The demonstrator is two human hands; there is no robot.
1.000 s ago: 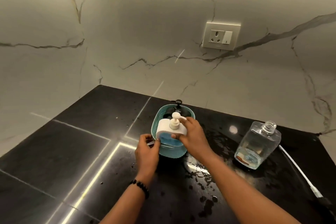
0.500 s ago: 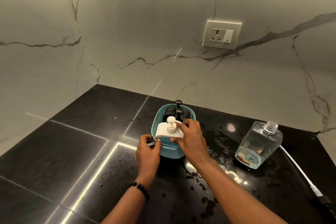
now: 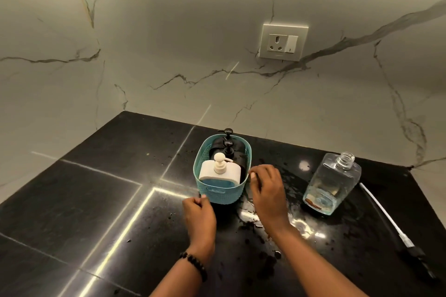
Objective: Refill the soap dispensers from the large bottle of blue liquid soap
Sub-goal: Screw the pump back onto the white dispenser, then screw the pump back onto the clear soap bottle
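- Black tabletop (image 3: 72, 200) carried our teal basket (image 3: 224, 194) holding the white soap dispenser (image 3: 220, 171).
- Our left hand (image 3: 199, 212) touched the basket, fingers curled; whether it gripped, we couldn't tell.
- Our right hand (image 3: 268, 190) hung relaxed, empty.

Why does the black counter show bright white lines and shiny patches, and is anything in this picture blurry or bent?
Head view: the polished black stone counter mirrors overhead lights as white streaks and glare spots. The left hand is slightly motion-blurred beside the teal plastic basket. The wide lens bends the marble wall's edges. The clear plastic bottle stays sharp.
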